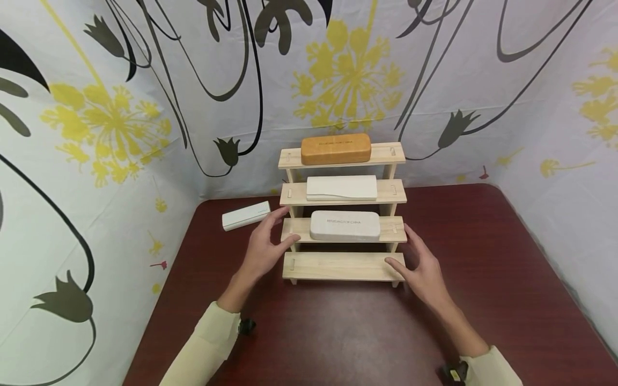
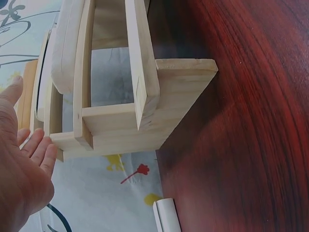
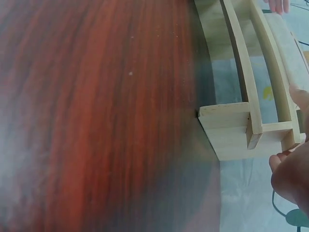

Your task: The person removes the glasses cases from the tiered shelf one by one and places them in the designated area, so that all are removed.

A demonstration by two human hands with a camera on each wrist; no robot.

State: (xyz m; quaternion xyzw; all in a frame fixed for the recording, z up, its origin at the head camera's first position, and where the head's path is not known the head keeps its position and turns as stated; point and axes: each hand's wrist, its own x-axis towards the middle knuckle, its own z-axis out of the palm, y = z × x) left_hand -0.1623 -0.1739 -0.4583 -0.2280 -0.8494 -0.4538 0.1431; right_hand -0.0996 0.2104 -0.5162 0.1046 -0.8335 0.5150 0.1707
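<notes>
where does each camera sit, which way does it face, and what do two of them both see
Head: on the person's head, looking forward and down at the wooden stand; left hand, right hand and pale sleeves show.
Left wrist: on that wrist, picture turned sideways, facing the stand's left end; the left hand shows at the left edge.
Right wrist: likewise sideways, facing the stand's right end; the right hand shows at the right edge.
Shared: head and left wrist both catch the slim white case left of the stand.
</notes>
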